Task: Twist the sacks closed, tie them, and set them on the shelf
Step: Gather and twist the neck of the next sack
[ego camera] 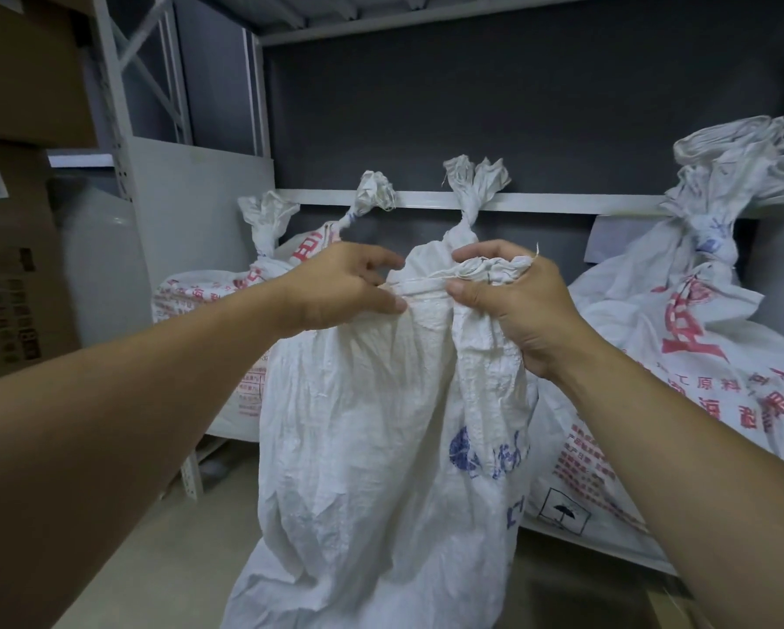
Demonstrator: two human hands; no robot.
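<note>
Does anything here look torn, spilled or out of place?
Nothing spilled or torn. Only the held sack stands out: untied, in front of the shelf, with loose threads fraying from its mouth where the right hand bunches it. The left hand pinches its hem.

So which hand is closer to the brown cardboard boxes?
Left. The left hand holds the sack on the side toward the cardboard boxes; the right hand grips it farther right, away from them.
</note>
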